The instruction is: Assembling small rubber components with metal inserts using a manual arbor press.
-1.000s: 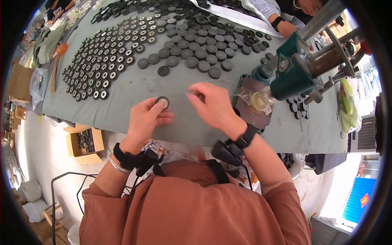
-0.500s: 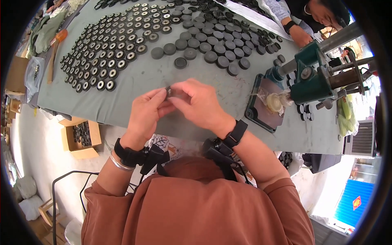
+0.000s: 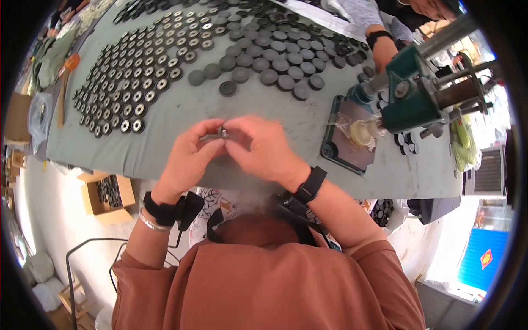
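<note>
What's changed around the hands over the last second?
The right hand moved left to meet the left hand; both now hold the small part that only the left held. Nothing visibly let go. The black discs and green press stayed put.

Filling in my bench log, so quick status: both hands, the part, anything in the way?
Left hand and right hand pinching one small part between them. Part mostly hidden by the grip, blurred. Nothing blocking the hands; green press apart, at right.
</note>
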{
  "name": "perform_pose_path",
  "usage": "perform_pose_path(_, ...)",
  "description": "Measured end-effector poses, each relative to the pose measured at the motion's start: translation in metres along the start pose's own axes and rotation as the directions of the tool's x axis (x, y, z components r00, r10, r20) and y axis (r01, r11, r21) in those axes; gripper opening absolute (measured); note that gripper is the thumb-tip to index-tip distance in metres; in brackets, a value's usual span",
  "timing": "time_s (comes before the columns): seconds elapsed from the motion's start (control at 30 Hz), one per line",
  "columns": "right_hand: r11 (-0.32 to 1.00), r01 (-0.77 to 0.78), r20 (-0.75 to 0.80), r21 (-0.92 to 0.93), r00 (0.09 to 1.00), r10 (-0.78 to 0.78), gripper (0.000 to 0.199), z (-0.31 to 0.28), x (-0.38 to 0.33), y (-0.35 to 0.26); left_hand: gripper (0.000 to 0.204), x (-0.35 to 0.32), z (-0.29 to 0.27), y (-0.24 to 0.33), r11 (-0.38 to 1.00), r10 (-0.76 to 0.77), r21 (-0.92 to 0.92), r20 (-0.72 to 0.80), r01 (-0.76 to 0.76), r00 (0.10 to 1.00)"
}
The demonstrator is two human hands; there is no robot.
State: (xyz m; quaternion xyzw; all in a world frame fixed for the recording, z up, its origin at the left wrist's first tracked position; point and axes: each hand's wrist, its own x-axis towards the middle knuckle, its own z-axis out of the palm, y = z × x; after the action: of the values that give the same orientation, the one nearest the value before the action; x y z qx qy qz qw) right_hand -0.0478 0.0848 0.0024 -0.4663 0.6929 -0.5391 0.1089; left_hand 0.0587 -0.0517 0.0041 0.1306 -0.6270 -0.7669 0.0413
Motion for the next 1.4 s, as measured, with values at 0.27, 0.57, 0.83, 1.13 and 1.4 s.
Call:
perform_pose_path(0.27, 0.996, 0.087, 0.041, 0.020, 0.995, -0.088, 0.016, -0.012, -0.020, 0.010, 0.027, 0.002, 0.019, -0.011, 0.992, -0.128, -0.011, -0.086, 0.128, 0.988)
perform_pose_path(0.57, 0.948, -0.099, -0.094, 0.302, 0.987, 0.133, 0.023, -0.038, -0.043, 0.005, 0.032, 0.008, 0.061, -0.016, 0.966, 0.029, 0.260, -0.135, 0.007, 0.990)
perform_pose_path(0.83, 0.950, -0.114, -0.298, 0.292, 0.932, 0.204, 0.030, -0.053, -0.062, 0.013, 0.031, 0.016, 0.092, -0.011, 0.939, 0.069, 0.345, -0.170, -0.006, 0.983)
perform_pose_path(1.13, 0.999, -0.053, -0.475, -0.010, 0.879, 0.042, 0.023, -0.051, -0.072, 0.025, 0.022, 0.025, 0.102, -0.021, 0.716, 0.322, 0.689, -0.185, -0.112, 0.928)
perform_pose_path(1.4, 0.982, 0.058, -0.321, 0.182, 0.947, 0.003, 0.020, -0.055, -0.078, 0.020, 0.019, 0.022, 0.110, -0.009, 0.983, -0.063, 0.144, -0.299, 0.111, 0.952)
